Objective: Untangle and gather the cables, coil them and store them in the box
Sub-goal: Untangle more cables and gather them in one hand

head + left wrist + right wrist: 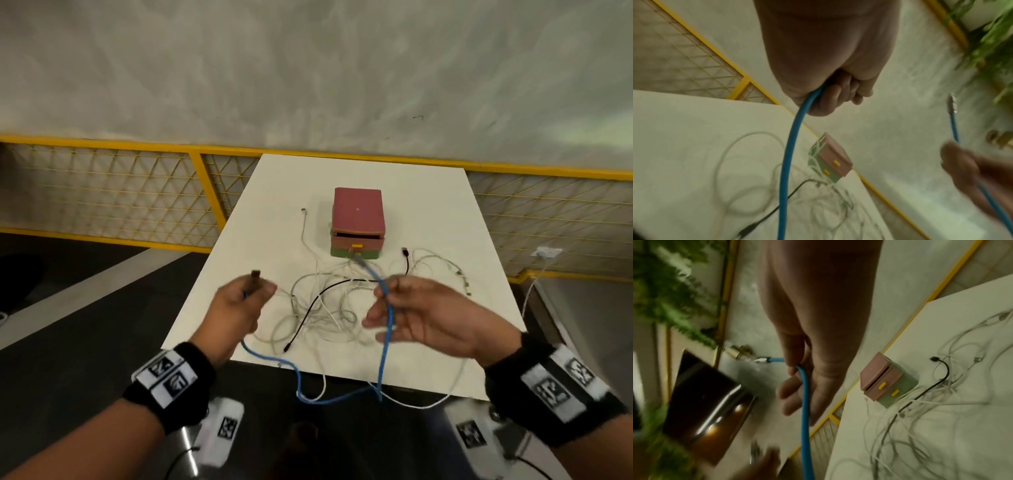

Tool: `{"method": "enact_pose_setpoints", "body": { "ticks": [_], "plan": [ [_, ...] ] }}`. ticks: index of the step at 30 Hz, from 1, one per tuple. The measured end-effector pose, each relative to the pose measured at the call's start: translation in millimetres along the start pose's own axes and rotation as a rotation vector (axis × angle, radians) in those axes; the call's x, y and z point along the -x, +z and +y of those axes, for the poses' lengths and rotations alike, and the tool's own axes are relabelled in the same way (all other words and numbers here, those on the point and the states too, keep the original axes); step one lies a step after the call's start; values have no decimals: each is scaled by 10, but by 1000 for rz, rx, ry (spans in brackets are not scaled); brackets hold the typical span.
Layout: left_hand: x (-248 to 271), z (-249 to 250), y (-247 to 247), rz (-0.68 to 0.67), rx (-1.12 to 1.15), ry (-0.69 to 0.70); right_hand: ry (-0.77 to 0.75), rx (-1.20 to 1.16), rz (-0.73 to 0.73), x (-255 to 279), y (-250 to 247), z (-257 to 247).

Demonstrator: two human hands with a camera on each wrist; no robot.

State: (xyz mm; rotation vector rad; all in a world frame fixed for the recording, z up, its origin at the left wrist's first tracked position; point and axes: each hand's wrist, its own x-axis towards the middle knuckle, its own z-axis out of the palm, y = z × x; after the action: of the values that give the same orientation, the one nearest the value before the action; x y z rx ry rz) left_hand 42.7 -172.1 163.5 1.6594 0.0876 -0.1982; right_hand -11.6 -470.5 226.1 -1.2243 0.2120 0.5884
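A blue cable (386,346) runs between both hands and sags in a loop below the near edge of the white table (435,212). My left hand (253,296) grips it in a fist near one end, whose plug (255,274) sticks up; the left wrist view shows the fist (830,99) round the cable (791,154). My right hand (385,301) pinches the other end, its plug (762,360) poking out past the fingers (795,368). Several tangled white cables (329,308) and a black cable (310,305) lie on the table before a closed pink-and-green drawer box (358,222).
A yellow mesh railing (202,178) runs behind and beside the table, with a pale wall beyond. At the right, a white lead hangs from a wall socket (547,253). Some white cables droop over the table's near edge. Dark floor lies on the left.
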Motion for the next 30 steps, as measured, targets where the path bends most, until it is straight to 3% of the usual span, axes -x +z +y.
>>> {"method": "enact_pose_setpoints", "body": {
  "ticks": [5,9,13,17,23,25,28,30],
  "plan": [
    [-19,458,19,-61,279,33,260,579,-114,242,177,710],
    [127,757,48,-177,369,39,285,1116,-221,170,114,1148],
    [314,857,72,-300,408,5,251,1298,-213,-106,120,1326],
    [449,795,144,-395,401,-22,213,1306,-202,-493,237,1555],
    [498,710,204,-509,367,-6,331,1163,-233,-913,375,1745],
    [497,719,208,-494,372,0,322,1145,-177,-998,367,1777],
    [471,740,191,-424,414,-35,235,1002,-213,-1021,336,1711],
    [449,732,154,-369,420,-81,177,852,-102,-954,370,1538]
  ]
}}
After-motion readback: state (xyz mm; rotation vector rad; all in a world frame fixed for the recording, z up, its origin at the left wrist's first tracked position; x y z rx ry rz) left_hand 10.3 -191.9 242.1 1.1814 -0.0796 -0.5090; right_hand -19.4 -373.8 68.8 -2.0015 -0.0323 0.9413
